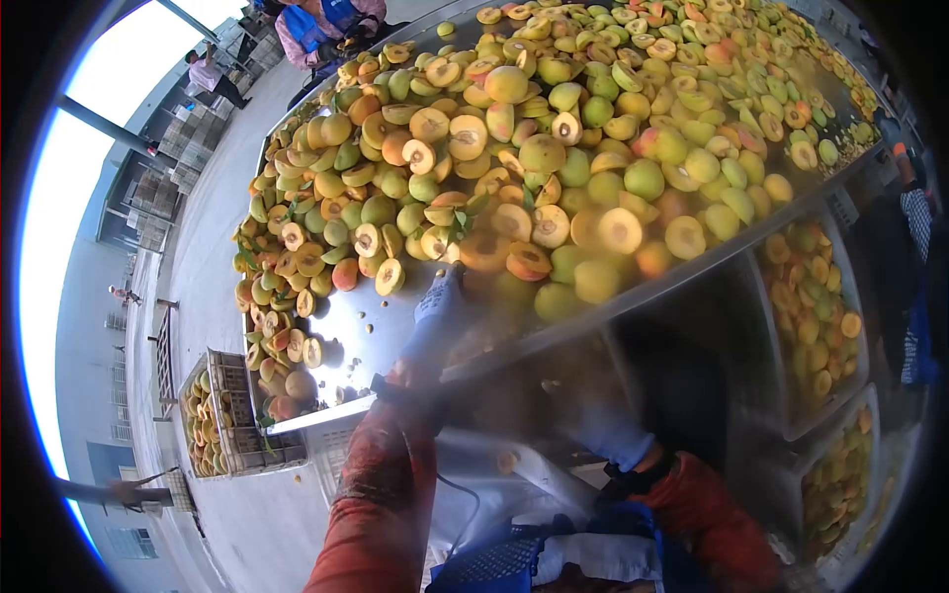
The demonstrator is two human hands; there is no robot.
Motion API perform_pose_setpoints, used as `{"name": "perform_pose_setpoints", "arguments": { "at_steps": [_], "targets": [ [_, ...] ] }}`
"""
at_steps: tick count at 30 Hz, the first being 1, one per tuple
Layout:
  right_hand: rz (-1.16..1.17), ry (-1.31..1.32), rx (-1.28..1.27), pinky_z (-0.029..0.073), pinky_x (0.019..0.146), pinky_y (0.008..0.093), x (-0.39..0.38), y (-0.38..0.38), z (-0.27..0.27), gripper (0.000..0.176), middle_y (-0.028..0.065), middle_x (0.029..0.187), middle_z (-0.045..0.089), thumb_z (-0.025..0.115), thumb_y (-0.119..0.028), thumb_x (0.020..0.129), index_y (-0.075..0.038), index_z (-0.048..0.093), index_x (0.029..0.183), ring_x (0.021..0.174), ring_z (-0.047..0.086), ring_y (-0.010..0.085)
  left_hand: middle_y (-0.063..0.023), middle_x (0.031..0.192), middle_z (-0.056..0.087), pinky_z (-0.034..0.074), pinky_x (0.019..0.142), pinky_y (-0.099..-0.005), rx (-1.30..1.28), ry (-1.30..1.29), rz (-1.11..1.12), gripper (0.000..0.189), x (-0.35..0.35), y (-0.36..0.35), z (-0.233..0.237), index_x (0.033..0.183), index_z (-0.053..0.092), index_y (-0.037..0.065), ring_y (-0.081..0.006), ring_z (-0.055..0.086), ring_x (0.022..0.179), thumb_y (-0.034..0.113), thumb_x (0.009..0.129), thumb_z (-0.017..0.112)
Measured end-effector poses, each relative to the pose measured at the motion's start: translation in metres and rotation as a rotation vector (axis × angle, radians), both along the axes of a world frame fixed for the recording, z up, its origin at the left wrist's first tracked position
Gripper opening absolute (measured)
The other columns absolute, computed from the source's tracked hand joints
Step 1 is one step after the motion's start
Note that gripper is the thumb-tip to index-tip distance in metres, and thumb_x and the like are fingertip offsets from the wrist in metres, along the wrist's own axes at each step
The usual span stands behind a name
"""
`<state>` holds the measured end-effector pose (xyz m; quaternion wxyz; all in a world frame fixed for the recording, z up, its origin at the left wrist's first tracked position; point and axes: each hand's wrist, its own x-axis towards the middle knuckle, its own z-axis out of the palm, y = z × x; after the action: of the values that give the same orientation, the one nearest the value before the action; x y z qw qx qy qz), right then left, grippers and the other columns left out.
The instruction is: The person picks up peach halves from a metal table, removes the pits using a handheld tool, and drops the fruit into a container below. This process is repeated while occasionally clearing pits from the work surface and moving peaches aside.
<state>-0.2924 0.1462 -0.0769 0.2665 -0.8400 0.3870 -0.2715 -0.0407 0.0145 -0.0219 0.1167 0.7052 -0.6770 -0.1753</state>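
My left hand (436, 302), in a pale blue glove with dark fingertips, reaches over the metal table (381, 331). Its fingers stretch toward a halved peach (436, 242) at the near edge of the heap, and nothing shows in them. Below the table's rim, my right hand (611, 433) wears a similar glove; blur smears its fingers, so what it holds, if anything, is hidden. The heap mixes whole peaches (645, 181) with cut halves (620, 230), some with the pit showing. Several small loose pits or bits lie on the bare metal near my left hand.
A plastic crate (237, 425) of peaches stands on the floor at left. Filled bins (786, 395) sit below the table at right. Co-workers stand at the far side (321, 30) and right edge (914, 237). A cable (473, 514) hangs near my left sleeve.
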Motion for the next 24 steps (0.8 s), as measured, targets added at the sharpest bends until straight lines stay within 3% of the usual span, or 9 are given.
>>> {"name": "perform_pose_setpoints", "arguments": {
  "at_steps": [3, 5, 7, 9, 11, 13, 15, 17, 24],
  "targets": [
    [0.078, 0.232, -0.120, 0.048, 0.067, 0.0419, 0.000, 0.004, 0.009, 0.040, 0.0211, 0.086, 0.061, 0.057, -0.033, 0.079, -0.002, 0.057, 0.106, 0.078, 0.060, 0.0354, -0.0120, 0.088, 0.063, 0.048, 0.062, -0.0293, 0.013, 0.094, 0.051, 0.045, 0.010, 0.011, 0.012, 0.110, 0.055, -0.001, -0.0189, 0.061, 0.069, 0.023, 0.073, 0.065],
    [0.043, 0.201, 0.082, 0.048, 0.065, 0.0416, 0.003, 0.008, 0.008, 0.037, 0.0206, 0.082, 0.060, 0.057, -0.029, 0.079, -0.003, 0.057, 0.105, 0.076, 0.060, 0.0351, -0.0082, 0.081, 0.063, 0.044, 0.050, -0.0245, 0.178, 0.872, 0.420, 0.035, 0.009, 0.042, 0.052, 0.103, 0.058, -0.002, -0.0128, 0.055, 0.058, 0.021, 0.077, 0.062],
    [0.016, 0.172, 0.279, 0.048, 0.064, 0.0414, 0.008, 0.010, 0.023, 0.034, 0.0201, 0.079, 0.060, 0.056, -0.026, 0.079, -0.003, 0.056, 0.104, 0.074, 0.061, 0.0349, -0.0126, 0.094, 0.062, 0.044, 0.047, -0.0243, -0.167, 0.947, 0.231, 0.036, 0.027, 0.077, 0.037, 0.103, 0.057, 0.000, -0.0153, 0.057, 0.062, 0.030, 0.083, 0.052],
    [-0.014, 0.013, 0.297, 0.048, 0.062, 0.0422, 0.017, 0.007, 0.068, 0.029, 0.0178, 0.073, 0.060, 0.058, -0.027, 0.078, -0.004, 0.056, 0.095, 0.070, 0.061, 0.0337, -0.0162, 0.101, 0.060, 0.049, 0.053, -0.0265, -0.028, 1.522, 0.463, 0.043, 0.004, 0.114, 0.066, 0.109, 0.052, 0.000, -0.0198, 0.061, 0.069, 0.035, 0.083, 0.053],
    [-0.040, 0.047, 0.203, 0.045, 0.056, 0.0385, 0.033, 0.011, 0.097, 0.029, 0.0146, 0.068, 0.058, 0.060, -0.030, 0.078, -0.005, 0.057, 0.094, 0.062, 0.058, 0.0283, -0.0183, 0.106, 0.058, 0.053, 0.066, -0.0306, -0.007, 1.549, 0.288, 0.042, 0.012, 0.133, 0.048, 0.113, 0.047, 0.000, -0.0245, 0.062, 0.082, 0.033, 0.087, 0.048],
    [-0.079, 0.089, 0.115, 0.043, 0.051, 0.0348, 0.046, 0.021, 0.117, 0.030, 0.0114, 0.064, 0.056, 0.061, -0.033, 0.078, -0.006, 0.059, 0.092, 0.053, 0.055, 0.0229, -0.0174, 0.111, 0.056, 0.051, 0.076, -0.0321, -0.380, 0.451, -0.130, 0.041, -0.011, 0.153, 0.050, 0.116, 0.045, -0.001, -0.0236, 0.060, 0.091, 0.032, 0.093, 0.036],
    [-0.133, 0.108, -0.198, 0.043, 0.047, 0.0339, 0.054, 0.031, 0.130, 0.032, 0.0097, 0.063, 0.057, 0.062, -0.031, 0.077, -0.005, 0.058, 0.095, 0.051, 0.055, 0.0224, -0.0158, 0.114, 0.055, 0.048, 0.081, -0.0312, -0.404, 0.462, -0.096, 0.037, -0.016, 0.170, 0.043, 0.117, 0.047, 0.000, -0.0208, 0.056, 0.098, 0.025, 0.095, 0.032],
    [-0.108, 0.092, -0.357, 0.043, 0.046, 0.0329, 0.058, 0.036, 0.123, 0.033, 0.0097, 0.064, 0.057, 0.062, -0.028, 0.078, -0.003, 0.057, 0.099, 0.048, 0.054, 0.0223, -0.0146, 0.112, 0.056, 0.047, 0.080, -0.0289, -0.281, 0.932, 0.179, 0.030, -0.022, 0.180, 0.041, 0.113, 0.052, 0.001, -0.0177, 0.055, 0.097, 0.020, 0.094, 0.039],
    [-0.099, 0.275, -0.262, 0.045, 0.052, 0.0383, 0.064, 0.058, 0.148, 0.026, 0.0122, 0.066, 0.056, 0.056, -0.025, 0.079, -0.004, 0.054, 0.094, 0.058, 0.057, 0.0274, -0.0054, 0.083, 0.061, 0.045, 0.056, -0.0220, -0.537, 0.487, 0.184, 0.024, -0.033, 0.198, 0.044, 0.105, 0.058, 0.002, -0.0110, 0.056, 0.066, 0.014, 0.088, 0.047]
  ]
}}
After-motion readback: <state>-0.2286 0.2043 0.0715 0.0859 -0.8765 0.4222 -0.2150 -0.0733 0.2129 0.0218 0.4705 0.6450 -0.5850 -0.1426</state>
